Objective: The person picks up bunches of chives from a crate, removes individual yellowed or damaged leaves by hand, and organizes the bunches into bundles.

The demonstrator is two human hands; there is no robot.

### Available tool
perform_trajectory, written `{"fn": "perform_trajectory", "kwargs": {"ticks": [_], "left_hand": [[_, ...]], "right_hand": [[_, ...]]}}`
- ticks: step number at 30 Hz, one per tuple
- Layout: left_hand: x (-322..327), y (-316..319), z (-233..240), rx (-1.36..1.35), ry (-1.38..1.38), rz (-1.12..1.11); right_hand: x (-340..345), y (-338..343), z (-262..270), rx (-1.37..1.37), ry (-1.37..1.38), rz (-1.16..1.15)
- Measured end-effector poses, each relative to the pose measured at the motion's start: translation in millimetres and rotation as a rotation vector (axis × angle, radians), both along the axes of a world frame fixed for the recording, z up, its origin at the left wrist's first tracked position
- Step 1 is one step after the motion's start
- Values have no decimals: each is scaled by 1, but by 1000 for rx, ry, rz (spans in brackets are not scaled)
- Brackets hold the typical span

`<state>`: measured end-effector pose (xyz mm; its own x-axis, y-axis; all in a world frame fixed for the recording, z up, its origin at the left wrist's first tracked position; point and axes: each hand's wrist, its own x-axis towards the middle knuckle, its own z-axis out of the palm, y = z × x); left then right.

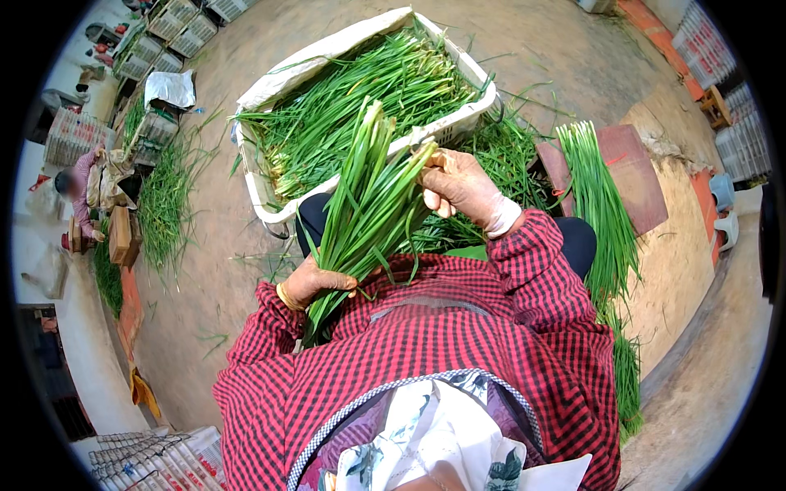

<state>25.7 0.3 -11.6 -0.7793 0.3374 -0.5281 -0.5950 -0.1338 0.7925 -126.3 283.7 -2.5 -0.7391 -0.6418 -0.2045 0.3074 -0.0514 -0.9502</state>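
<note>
My left hand (316, 282), in a soiled thin glove, grips a bunch of green garlic chives (368, 202) low on its leaves. The pale stem ends of the bunch point up and away from me. My right hand (457, 184), gloved too, pinches some of these stems near their cut ends, its fingertips partly hidden behind them. Just beyond the bunch stands a white plastic crate (479, 110) with a pale cloth (319, 61) along its far side. Loose chives (368, 92) fill the crate in a thick layer.
At my right, a neat bundle of chives (595, 184) lies over a reddish-brown board (635, 166). Cut leaves (503, 153) are heaped beside my knees. Another person (83, 184) sits at far left by a wooden stool (123, 236) and a chive pile (163, 208). Stacked crates (740, 132) line the right wall.
</note>
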Motion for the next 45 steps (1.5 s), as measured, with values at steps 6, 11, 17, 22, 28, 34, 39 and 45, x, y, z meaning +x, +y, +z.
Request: {"fn": "perform_trajectory", "kwargs": {"ticks": [6, 11, 17, 22, 28, 34, 39, 45], "left_hand": [[-2, -3, 5, -129, 112, -123], [-5, -1, 13, -188, 70, -137], [1, -20, 16, -233, 48, -167], [7, -20, 15, -189, 3, -145], [-2, -11, 21, -256, 58, -235], [2, -19, 12, -306, 95, -261], [2, -20, 12, -301, 178, -280], [-2, -27, 8, -300, 149, -411]], "right_hand": [[9, 25, -4, 134, 22, 10], [12, 38, -11, 104, 74, -136], [-46, 119, -49, 1181, 734, -249], [-19, 66, -5, 365, 986, -174], [2, 18, 3, 385, 1242, 134], [-21, 64, -18, 426, 1208, -305], [-48, 128, -33, 1214, 960, -174], [-8, 55, -13, 415, 894, 422]]}}
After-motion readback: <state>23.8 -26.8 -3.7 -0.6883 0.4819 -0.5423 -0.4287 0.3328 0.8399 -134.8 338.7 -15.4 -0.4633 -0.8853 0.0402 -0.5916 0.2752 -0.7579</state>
